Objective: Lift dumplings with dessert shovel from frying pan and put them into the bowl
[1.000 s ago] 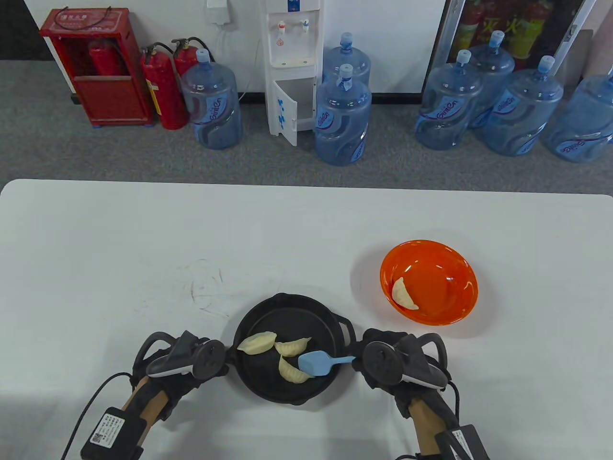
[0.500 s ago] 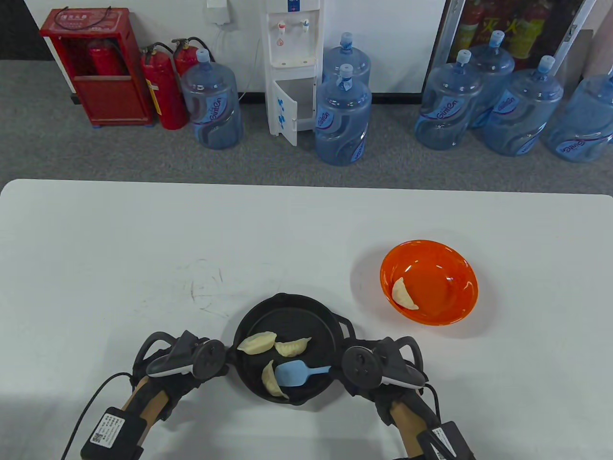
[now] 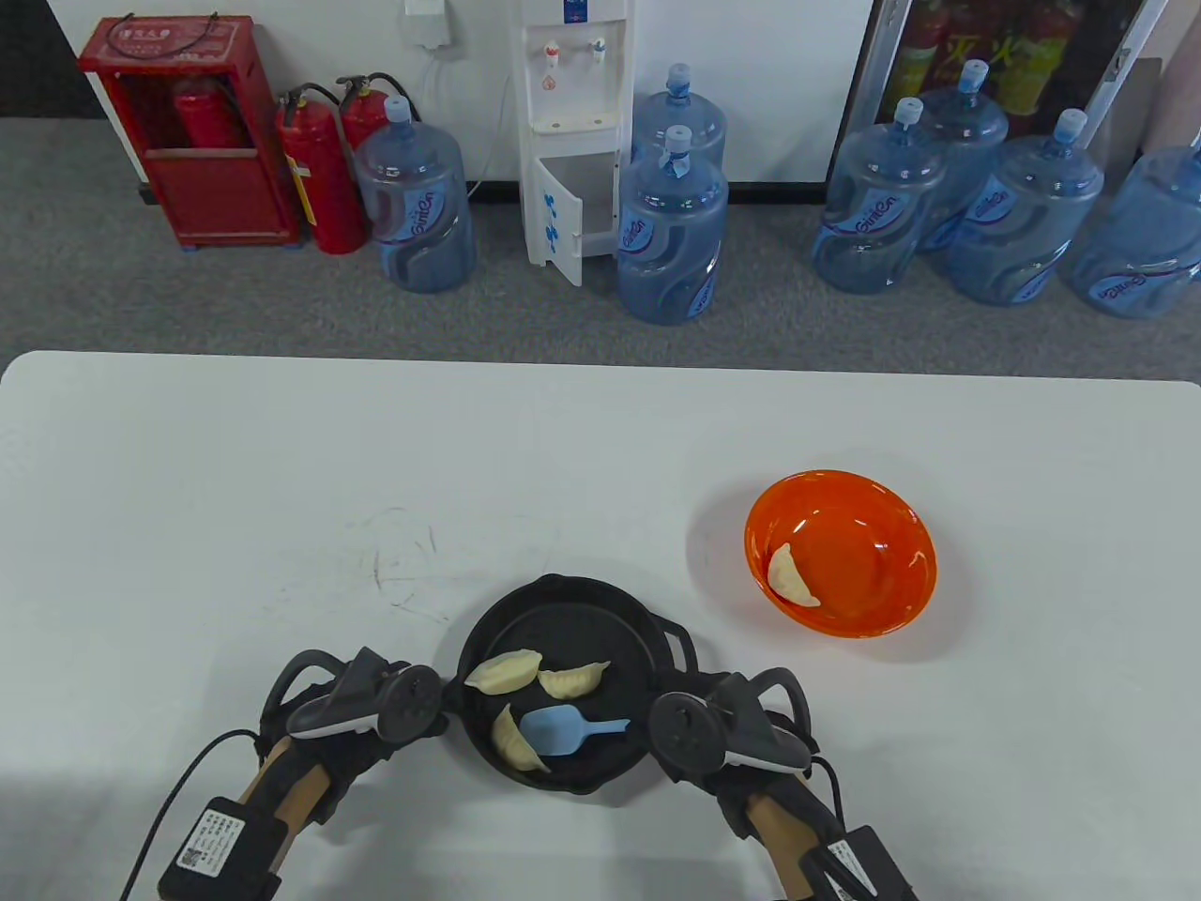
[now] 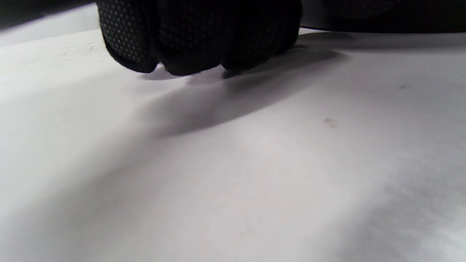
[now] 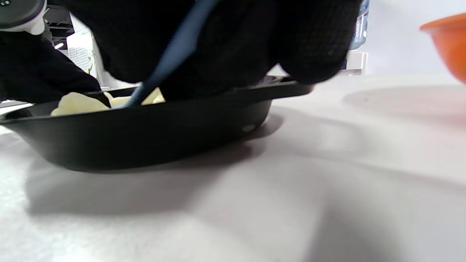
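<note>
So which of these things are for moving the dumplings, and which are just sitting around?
For the job:
- frying pan with three dumplings
- blue dessert shovel, held by the right hand
- left hand at the pan's left edge
- orange bowl, one dumpling already in it

Just sitting around:
- water bottles
- water dispenser
- fire extinguishers
- red cabinet

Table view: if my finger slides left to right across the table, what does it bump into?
left hand → frying pan → right hand → orange bowl
</note>
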{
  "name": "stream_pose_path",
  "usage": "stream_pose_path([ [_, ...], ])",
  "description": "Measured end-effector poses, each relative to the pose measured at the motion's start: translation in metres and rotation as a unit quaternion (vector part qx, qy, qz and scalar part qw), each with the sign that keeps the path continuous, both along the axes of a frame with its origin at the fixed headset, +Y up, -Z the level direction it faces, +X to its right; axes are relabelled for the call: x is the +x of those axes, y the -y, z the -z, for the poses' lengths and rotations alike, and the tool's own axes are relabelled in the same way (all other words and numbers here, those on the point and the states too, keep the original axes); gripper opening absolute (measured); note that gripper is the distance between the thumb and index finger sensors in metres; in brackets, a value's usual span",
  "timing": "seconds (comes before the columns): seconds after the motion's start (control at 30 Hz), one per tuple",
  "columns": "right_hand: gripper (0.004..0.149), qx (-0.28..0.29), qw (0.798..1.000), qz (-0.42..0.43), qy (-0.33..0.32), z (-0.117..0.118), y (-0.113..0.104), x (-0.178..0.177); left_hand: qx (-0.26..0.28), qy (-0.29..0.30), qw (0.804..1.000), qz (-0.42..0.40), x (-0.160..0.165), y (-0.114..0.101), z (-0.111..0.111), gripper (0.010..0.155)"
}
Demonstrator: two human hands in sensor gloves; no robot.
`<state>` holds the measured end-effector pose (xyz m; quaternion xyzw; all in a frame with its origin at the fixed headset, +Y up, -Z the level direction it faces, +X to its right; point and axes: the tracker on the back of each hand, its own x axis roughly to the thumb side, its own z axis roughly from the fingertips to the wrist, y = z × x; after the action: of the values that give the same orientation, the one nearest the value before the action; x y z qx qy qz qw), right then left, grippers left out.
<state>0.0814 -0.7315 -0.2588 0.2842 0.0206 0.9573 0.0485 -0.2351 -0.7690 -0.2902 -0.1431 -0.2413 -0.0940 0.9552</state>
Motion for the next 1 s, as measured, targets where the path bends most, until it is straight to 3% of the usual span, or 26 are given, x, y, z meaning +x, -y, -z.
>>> stream_pose_path([
  [0.43, 0.042, -0.001, 1.0, 0.007, -0.013, -0.006, 0.002, -0.016, -0.001, -0.001, 1.0, 0.0, 0.0, 0.0, 0.0, 0.057],
  [1.0, 0.041, -0.043, 0.997, 0.063, 0.005, 0.003, 0.0, 0.0, 0.0, 0.0, 1.0, 0.001, 0.0, 0.0, 0.0, 0.057],
])
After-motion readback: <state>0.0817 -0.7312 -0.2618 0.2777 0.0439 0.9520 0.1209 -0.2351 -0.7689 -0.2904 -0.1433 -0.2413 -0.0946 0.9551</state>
